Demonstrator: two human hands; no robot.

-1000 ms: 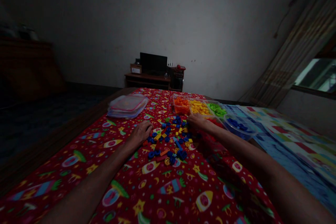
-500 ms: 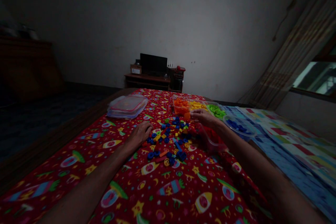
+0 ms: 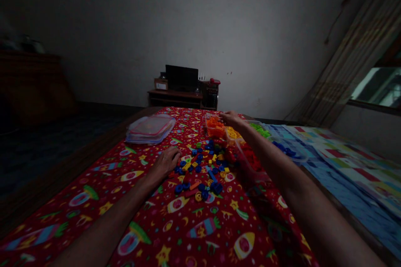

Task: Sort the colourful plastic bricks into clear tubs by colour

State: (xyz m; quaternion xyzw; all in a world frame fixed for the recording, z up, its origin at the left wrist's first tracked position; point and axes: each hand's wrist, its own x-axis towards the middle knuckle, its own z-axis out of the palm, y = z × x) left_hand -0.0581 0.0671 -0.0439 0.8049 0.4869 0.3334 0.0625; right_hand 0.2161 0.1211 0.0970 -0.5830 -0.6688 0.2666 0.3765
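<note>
My right hand [image 3: 230, 117] reaches over the back of a clear box of orange pieces [image 3: 215, 127]. Its fingertips are dim, and whether a piece is between them is unclear. On the red patterned cloth [image 3: 184, 227] lies my left hand [image 3: 169, 160], fingers loosely spread, holding nothing. It rests at the left edge of a loose pile of small plastic building pieces, among them a blue bar [image 3: 212, 175], a yellow wheel [image 3: 198, 196] and an orange bar [image 3: 194, 185]. Under my right forearm stands a box of red pieces [image 3: 250, 159].
Boxes of yellow pieces [image 3: 232, 133], green pieces [image 3: 260, 129] and blue pieces [image 3: 283, 149] stand to the right, partly behind my right arm. Stacked clear lids [image 3: 150, 128] lie at the left. A monitor [image 3: 181, 77] stands on a desk by the wall.
My right hand has moved away from me and slightly left, from the front of the orange box to above its back. The orange block no longer shows at its fingers. My left hand stays put.
</note>
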